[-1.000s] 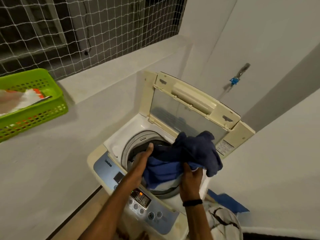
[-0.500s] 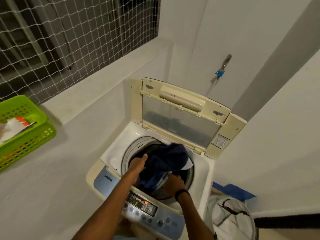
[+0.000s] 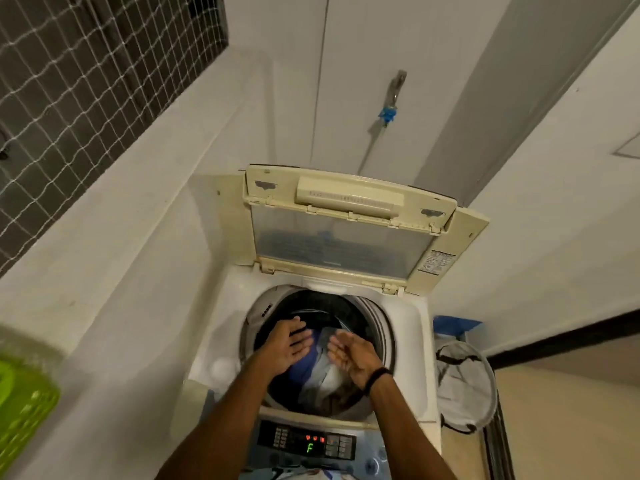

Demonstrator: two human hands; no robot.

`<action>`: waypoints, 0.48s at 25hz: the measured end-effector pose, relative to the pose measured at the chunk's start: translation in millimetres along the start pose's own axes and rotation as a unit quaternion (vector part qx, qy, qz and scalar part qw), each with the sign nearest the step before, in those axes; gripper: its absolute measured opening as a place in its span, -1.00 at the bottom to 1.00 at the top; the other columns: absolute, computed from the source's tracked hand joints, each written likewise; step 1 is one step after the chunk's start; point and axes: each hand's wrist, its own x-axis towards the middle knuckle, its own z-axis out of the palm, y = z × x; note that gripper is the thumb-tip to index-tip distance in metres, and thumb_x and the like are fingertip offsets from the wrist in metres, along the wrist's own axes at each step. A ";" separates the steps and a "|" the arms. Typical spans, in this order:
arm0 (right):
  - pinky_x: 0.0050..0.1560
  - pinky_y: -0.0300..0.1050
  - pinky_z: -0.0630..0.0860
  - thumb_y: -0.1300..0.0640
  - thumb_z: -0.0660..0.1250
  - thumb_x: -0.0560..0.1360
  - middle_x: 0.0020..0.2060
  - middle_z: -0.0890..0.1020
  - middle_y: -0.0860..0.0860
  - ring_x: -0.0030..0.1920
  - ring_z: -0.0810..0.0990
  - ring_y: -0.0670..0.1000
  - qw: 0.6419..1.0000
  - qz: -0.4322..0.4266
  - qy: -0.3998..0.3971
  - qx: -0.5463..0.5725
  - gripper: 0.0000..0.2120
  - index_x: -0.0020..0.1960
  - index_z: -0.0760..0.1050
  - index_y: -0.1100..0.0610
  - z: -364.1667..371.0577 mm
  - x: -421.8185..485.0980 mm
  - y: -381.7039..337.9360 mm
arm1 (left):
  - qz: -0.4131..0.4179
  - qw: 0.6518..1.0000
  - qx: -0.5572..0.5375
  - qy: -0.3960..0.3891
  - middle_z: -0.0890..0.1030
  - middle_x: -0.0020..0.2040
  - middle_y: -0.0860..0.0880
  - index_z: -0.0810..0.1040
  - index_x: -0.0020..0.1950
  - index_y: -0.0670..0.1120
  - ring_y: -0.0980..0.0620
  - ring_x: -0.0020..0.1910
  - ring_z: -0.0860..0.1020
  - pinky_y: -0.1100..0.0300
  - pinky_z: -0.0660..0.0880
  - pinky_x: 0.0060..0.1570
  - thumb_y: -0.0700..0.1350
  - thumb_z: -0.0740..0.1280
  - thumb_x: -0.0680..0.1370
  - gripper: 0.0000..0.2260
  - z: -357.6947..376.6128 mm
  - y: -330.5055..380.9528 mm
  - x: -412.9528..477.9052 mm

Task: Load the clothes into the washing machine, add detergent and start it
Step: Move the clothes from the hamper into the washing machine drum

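Clothes (image 3: 320,374) are down inside the drum (image 3: 382,327). I see a blue piece on the left, a grey-white one beside it, and something brown at the near edge. The pile sits below the rim. I can't count the items.

Both hands are over the drum mouth, above the pile, and hold nothing.
- Left hand (image 3: 287,346): fingers straight and together, pointing right across the opening.
- Right hand (image 3: 349,351): fingers relaxed and slightly spread, palm turned up and inward, black band (image 3: 375,375) on the wrist.
- Fingertips of the two hands are near each other but apart. I can't tell if either hand touches the cloth.

Washer (image 3: 221,334) is a top-loader.
- Lid (image 3: 339,244) is up and tilted back toward the wall. It has a clear window in a yellowed frame.
- Panel (image 3: 341,445) is at the near edge, between my view of the two forearms. It shows three red lights and a green "F" on the display (image 3: 310,447).

Right of the washer:
- A mesh hamper (image 3: 464,382) stands just beside the cabinet with pale cloth in it.
- A blue item (image 3: 453,323) lies behind the hamper, against the wall. I can't identify it.

Back wall:
- Tap (image 3: 398,84) sits above the lid, with a blue fitting (image 3: 387,114) under it.
- Hose (image 3: 372,143) runs down behind the lid.

Left of the washer:
- A white ledge (image 3: 121,237) runs alongside the washer.
- A netted window (image 3: 86,74) sits above the ledge.
- A green basket (image 3: 24,407) is at the lower-left frame edge. It is blurred and its contents are unreadable.
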 end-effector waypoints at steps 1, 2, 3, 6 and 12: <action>-0.02 -0.07 0.63 0.23 0.28 0.60 -0.06 0.67 0.15 -0.08 0.65 0.07 0.998 0.003 0.000 0.056 -0.80 0.19 0.55 0.23 7.2 7.8 -2.1 | -0.001 1.000 -0.020 -0.006 0.60 0.20 -0.18 0.52 0.31 -0.16 -0.15 0.16 0.57 -0.02 0.46 0.24 -0.03 0.30 0.59 -0.66 4.5 7.8 6.9; 0.03 -0.08 0.61 0.20 0.28 0.60 -0.01 0.65 0.15 -0.01 0.64 0.08 0.994 0.007 0.003 0.105 -0.75 0.25 0.52 0.23 14.2 16.1 -6.8 | -0.003 0.999 -0.042 -0.017 0.58 0.25 -0.17 0.51 0.32 -0.15 -0.13 0.19 0.55 0.00 0.44 0.24 -0.01 0.30 0.59 -0.65 10.4 15.7 12.8; 0.08 -0.09 0.57 0.16 0.27 0.61 0.06 0.63 0.15 0.06 0.61 0.07 0.990 0.010 0.013 0.138 -0.70 0.31 0.48 0.22 21.1 25.9 -12.8 | -0.006 0.997 -0.065 -0.029 0.55 0.30 -0.16 0.50 0.34 -0.14 -0.13 0.25 0.53 0.00 0.42 0.28 0.00 0.30 0.60 -0.64 17.8 24.0 17.4; 0.30 -0.07 0.45 0.03 0.31 0.58 0.29 0.48 0.15 0.35 0.45 0.10 0.981 0.020 0.043 0.190 -0.51 0.42 0.37 0.25 37.4 55.5 -32.9 | -0.015 0.992 -0.113 -0.047 0.44 0.41 -0.16 0.42 0.40 -0.14 -0.12 0.41 0.40 0.01 0.33 0.40 0.02 0.31 0.60 -0.58 41.5 43.6 37.0; 0.33 -0.01 0.43 -0.07 0.37 0.52 0.22 0.49 0.16 0.28 0.48 0.11 0.965 0.009 0.063 0.255 -0.51 0.32 0.44 0.21 46.8 108.5 -58.9 | 0.018 0.992 -0.121 -0.034 0.51 0.30 -0.15 0.50 0.30 -0.12 -0.09 0.31 0.48 0.00 0.39 0.38 0.16 0.36 0.53 -0.53 61.5 57.5 82.6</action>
